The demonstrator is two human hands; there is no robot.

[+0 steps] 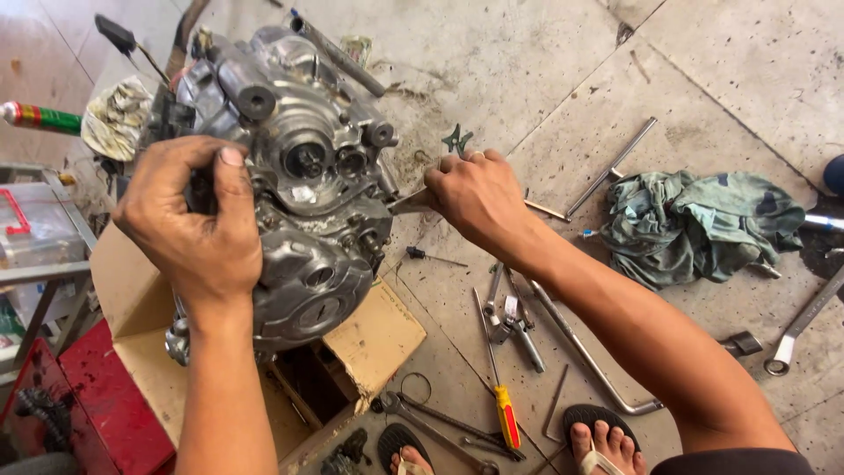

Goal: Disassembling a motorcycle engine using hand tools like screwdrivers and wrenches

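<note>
A grey cast-metal motorcycle engine block [299, 193] sits on an opened brown cardboard box [369, 339] on the concrete floor [545, 70], tilted a little toward the camera. The left hand [189, 224] is clamped over the block's left side, fingers curled around the casing and thumb pressed flat along the top edge. The right hand [475, 198] is closed in a fist around the handle of a flat metal tool [409, 202], whose tip reaches to the block's right edge; whether the tip is touching the casing I cannot tell.

Just below the right forearm, tools lie scattered on the floor: a screwdriver with a yellow and red handle [504, 413], a long bent steel bar [585, 356] and an open-ended spanner [422, 418] near the box's corner. Further right lies a crumpled green rag [694, 224], with a straight steel rod [611, 167] just beside it. At the bottom edge are two feet in black sandals [602, 435]. A red metal toolbox [105, 413] stands against the box's left side.
</note>
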